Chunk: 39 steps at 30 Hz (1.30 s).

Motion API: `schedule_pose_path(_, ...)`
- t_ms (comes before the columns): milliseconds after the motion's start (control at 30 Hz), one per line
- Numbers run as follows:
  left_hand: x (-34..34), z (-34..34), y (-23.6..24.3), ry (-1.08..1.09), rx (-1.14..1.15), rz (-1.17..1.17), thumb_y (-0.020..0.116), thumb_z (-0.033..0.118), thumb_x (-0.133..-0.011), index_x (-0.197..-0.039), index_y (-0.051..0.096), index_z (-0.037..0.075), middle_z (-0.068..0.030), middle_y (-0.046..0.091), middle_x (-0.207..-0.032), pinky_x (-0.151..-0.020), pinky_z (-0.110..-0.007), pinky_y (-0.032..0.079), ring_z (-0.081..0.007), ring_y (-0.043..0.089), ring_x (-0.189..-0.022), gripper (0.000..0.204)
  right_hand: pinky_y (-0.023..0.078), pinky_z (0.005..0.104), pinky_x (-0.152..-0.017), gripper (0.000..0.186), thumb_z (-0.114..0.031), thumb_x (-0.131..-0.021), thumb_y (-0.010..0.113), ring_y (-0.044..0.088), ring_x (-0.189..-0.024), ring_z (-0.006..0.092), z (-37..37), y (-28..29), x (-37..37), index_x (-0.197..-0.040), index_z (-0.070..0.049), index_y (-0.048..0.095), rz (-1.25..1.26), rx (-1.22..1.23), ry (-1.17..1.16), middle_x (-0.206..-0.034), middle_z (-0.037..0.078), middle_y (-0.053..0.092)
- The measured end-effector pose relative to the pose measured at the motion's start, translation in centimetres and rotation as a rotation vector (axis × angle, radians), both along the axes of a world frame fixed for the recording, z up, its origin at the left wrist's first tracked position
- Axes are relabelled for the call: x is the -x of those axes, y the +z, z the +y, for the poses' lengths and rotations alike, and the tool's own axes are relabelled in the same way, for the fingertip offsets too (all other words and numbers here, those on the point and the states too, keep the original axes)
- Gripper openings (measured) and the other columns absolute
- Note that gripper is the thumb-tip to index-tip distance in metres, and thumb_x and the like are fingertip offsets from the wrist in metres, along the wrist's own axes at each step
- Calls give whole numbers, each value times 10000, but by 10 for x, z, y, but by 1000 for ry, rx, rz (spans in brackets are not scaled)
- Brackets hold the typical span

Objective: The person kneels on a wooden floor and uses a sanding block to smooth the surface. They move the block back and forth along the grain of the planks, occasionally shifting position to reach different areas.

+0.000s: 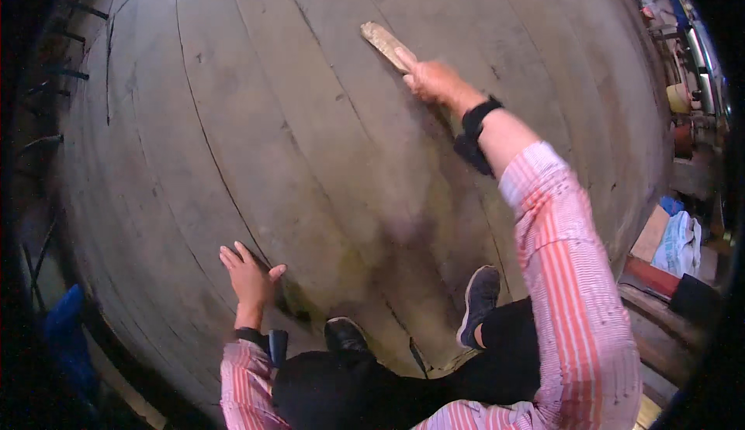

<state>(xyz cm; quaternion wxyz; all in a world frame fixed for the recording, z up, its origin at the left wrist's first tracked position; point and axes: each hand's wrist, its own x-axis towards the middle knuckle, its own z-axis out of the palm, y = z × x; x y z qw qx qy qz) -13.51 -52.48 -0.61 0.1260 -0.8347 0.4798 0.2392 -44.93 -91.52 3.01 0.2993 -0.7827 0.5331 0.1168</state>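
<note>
My right hand (436, 83) is closed around one end of a narrow, pale, rough-textured tool that looks like a hand brush (386, 43). The tool's free end points up and left over a broad grey-brown surface of long planks (256, 112) with dark seams. Its underside is hidden, so I cannot tell whether it touches the planks. To the lower left, my left hand (253, 279) has its fingers spread and holds nothing. It is low over the planks, and whether it rests on them is unclear.
My dark shoes (482, 298) stand on the planks near the lower edge. Dark metal rods (74, 73) stick out along the left rim. A blue cloth or bag (65, 313) lies at lower left. Boards, a pale plastic bag (680, 244) and a yellowish container (678, 98) line the right side.
</note>
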Motion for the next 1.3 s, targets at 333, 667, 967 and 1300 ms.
schedule_pose_path(333,-66,-88,118,-243,-304,-56,844,485,-534,-1434,160,10,-313,153,-1454,-1051,-435,329,-417,252,-1335,1226,463,485,-568,572,-235,-894,515,599,-650,378,59,-7,77,-1419,-239,287,-30,345,180,-728,188,621)
schedule_pose_path(667,76,-180,112,-283,-240,4,829,537,-527,-1445,124,36,-281,108,-1479,-1026,-540,304,-395,200,-1362,1261,476,435,-440,641,-82,-824,504,573,-490,290,201,-38,169,-1417,-245,325,-85,341,101,-622,125,550)
schedule_pose_path(967,246,-88,-4,288,-38,67,778,637,-521,-1447,19,7,-277,-98,-1486,-1029,-655,138,-428,-59,-1384,1353,444,395,-412,650,-90,-775,550,518,-456,270,338,-16,253,-1391,-223,391,-59,240,7,-615,101,489)
schedule_pose_path(1300,239,-91,-12,255,-240,84,753,683,-510,-1432,-42,-25,-311,-144,-1464,-1024,-672,86,-500,-120,-1349,1408,466,437,-449,756,-69,-760,571,580,-504,311,113,-53,101,-1440,-206,271,-144,299,80,-606,128,570)
